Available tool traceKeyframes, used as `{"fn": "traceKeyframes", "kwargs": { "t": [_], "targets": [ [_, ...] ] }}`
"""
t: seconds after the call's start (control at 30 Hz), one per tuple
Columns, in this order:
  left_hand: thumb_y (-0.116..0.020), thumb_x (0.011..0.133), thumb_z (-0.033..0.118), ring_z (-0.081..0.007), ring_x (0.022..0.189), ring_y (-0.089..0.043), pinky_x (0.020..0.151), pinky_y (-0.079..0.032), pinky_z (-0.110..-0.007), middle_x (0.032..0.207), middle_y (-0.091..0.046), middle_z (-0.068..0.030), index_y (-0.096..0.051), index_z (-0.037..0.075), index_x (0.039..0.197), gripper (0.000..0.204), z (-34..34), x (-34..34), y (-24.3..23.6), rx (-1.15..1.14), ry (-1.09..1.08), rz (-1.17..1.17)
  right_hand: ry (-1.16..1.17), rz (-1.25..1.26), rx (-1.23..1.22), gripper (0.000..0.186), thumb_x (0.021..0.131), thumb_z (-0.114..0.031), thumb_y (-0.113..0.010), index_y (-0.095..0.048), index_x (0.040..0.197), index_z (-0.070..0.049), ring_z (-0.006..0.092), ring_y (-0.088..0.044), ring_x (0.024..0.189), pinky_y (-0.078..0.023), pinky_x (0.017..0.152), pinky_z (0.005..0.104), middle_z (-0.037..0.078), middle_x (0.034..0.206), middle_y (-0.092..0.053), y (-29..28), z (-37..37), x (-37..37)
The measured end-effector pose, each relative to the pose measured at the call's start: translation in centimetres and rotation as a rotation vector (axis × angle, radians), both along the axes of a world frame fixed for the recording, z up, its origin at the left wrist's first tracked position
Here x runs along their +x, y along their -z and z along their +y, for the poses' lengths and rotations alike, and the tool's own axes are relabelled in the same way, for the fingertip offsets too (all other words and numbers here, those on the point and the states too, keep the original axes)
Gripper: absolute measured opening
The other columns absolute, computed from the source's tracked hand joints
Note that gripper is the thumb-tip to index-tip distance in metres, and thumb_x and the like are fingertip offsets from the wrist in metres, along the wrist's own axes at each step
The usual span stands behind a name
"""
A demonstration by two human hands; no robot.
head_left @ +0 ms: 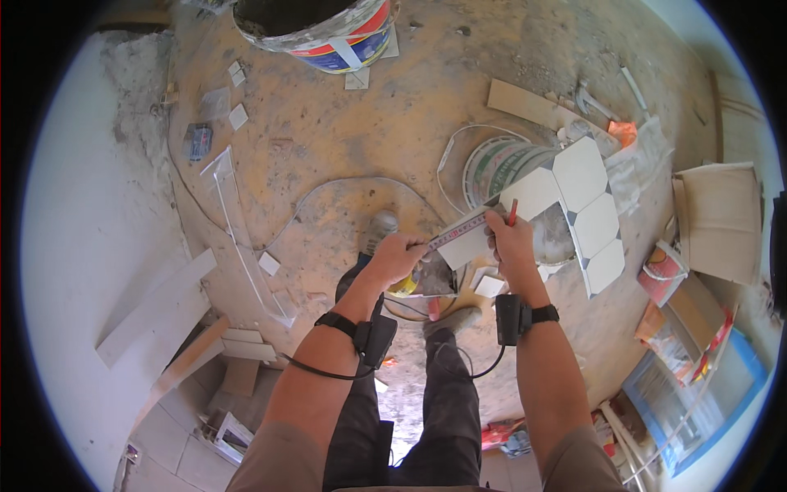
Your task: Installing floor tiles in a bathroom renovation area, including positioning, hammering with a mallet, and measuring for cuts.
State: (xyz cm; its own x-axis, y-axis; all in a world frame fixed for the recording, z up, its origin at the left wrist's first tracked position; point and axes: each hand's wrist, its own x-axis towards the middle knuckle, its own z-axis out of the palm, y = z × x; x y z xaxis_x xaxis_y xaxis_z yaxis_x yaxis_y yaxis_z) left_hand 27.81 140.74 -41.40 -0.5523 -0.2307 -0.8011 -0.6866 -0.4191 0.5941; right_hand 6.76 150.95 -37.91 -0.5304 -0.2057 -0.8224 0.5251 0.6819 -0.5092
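Observation:
My left hand (397, 261) is closed around a tape measure, whose yellow case (404, 286) shows below the fingers. Its pale blade (461, 231) stretches across to my right hand, along the edge of a white tile piece (467, 248). In my right hand (511, 244), a red pencil (513, 213) sticks up between closed fingers, which also rest at the far end of the visible blade. Just beyond, a patterned tile sheet (580, 175) of white octagons with small dark corners lies over a white bucket (502, 164) with green print.
A big mortar-smeared bucket (348, 41) stands at the far side. A cable (328, 182) winds over the dusty floor. At right are a hammer (592, 102), a cardboard box (718, 221), a red-and-white pail (662, 275) and a blue-edged frame (697, 402). Boards (156, 307) lean at left.

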Motion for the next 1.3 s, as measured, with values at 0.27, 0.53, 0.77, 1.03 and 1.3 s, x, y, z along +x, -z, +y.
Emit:
{"fn": "traceKeyframes", "kwargs": {
  "t": [0.27, 0.53, 0.77, 1.03, 1.3],
  "targets": [
    [-0.063, 0.088, 0.017, -0.0146, 0.062, -0.059, 0.060, -0.046, -0.031, 0.071, -0.068, -0.0085, -0.073, -0.001, 0.095, 0.022, 0.9, 0.0, 0.5, 0.022, -0.163, -0.011, 0.025, -0.019, -0.003, 0.029, 0.089, -0.028, -0.068, -0.062, 0.087, 0.000, 0.0080, -0.049, 0.048, -0.033, 0.039, 0.0225, 0.004, 0.066, -0.058, -1.6, 0.3, -1.2],
    [-0.062, 0.088, 0.015, -0.0139, 0.064, -0.061, 0.062, -0.048, -0.030, 0.076, -0.070, -0.0102, -0.071, -0.003, 0.098, 0.023, 1.0, 0.3, 0.4, -0.010, -0.166, 0.000, 0.166, 0.268, -0.113, 0.057, 0.101, -0.053, -0.045, -0.058, 0.098, 0.003, 0.0131, -0.058, 0.058, -0.042, 0.046, 0.0248, 0.007, 0.074, -0.060, -3.0, 3.7, -3.6],
    [-0.062, 0.089, 0.012, -0.0133, 0.066, -0.061, 0.063, -0.049, -0.029, 0.079, -0.071, -0.0098, -0.070, -0.005, 0.100, 0.023, 1.1, -0.1, -0.5, -0.001, -0.189, -0.029, -0.158, 0.399, -0.232, 0.030, 0.101, -0.027, -0.053, -0.059, 0.106, 0.002, 0.0118, -0.061, 0.064, -0.046, 0.051, 0.0243, 0.006, 0.078, -0.062, -5.3, 3.3, -4.4],
    [-0.062, 0.090, 0.012, -0.0121, 0.068, -0.060, 0.063, -0.048, -0.028, 0.079, -0.070, -0.0090, -0.070, -0.006, 0.103, 0.023, 1.3, -0.9, -1.1, -0.009, -0.193, -0.039, -0.373, 0.290, -0.291, 0.027, 0.094, -0.020, -0.066, -0.067, 0.110, 0.002, 0.0131, -0.065, 0.069, -0.050, 0.060, 0.0249, 0.008, 0.090, -0.070, -3.8, 2.0, -4.8],
    [-0.061, 0.091, 0.009, -0.0133, 0.069, -0.061, 0.064, -0.049, -0.029, 0.081, -0.070, -0.0103, -0.069, -0.008, 0.104, 0.023, 2.0, -0.5, -0.4, 0.018, -0.282, -0.026, -0.432, 0.286, -0.281, 0.028, 0.093, -0.021, -0.067, -0.068, 0.110, 0.001, 0.0128, -0.065, 0.069, -0.052, 0.063, 0.0254, 0.009, 0.087, -0.070, -3.6, 1.3, -5.2]
  ]
}}
